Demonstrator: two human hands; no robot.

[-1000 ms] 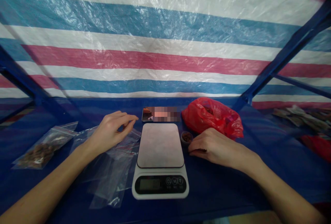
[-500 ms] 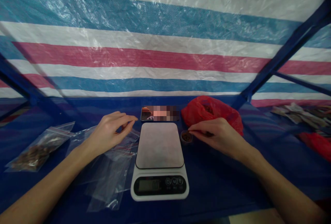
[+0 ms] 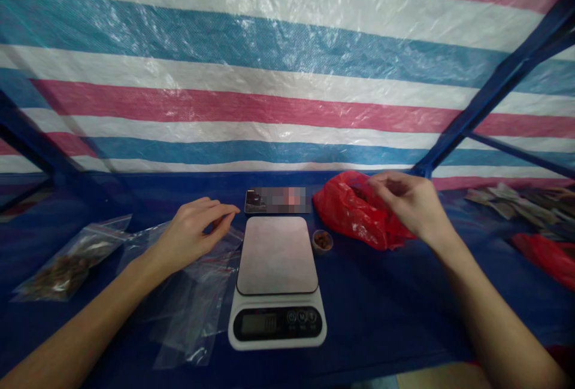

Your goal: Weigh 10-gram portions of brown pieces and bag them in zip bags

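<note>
1. Head view, far left: a zip bag of brown bits lies flat on the blue table, with a striped tarp hanging behind everything.
2. Next over, some clear zip bags overlap in a loose pile just beside it.
3. The left hand sits above the far end of that pile. Its fingers are curled, with thumb and forefinger tips together or nearly so. Can't tell if there's anything between them, or if the hand touches the plastic.
4. Middle: a white digital scale, buttons facing the person. Its display digits are faint and tough to read.
5. Right behind it is a phone, lying crosswise, most of its screen pixelated.
6. Just right of the scale's plate there's a small cup with brown bits in it.
7. Beyond that, a crumpled red plastic bag has its mouth open.
8. The right hand is at that bag's right side, fingers bent and bunched toward the opening. Contact and anything pinched: can't tell.
9. Far right: a slanted blue post, blurry strips and a second red bag.
</note>
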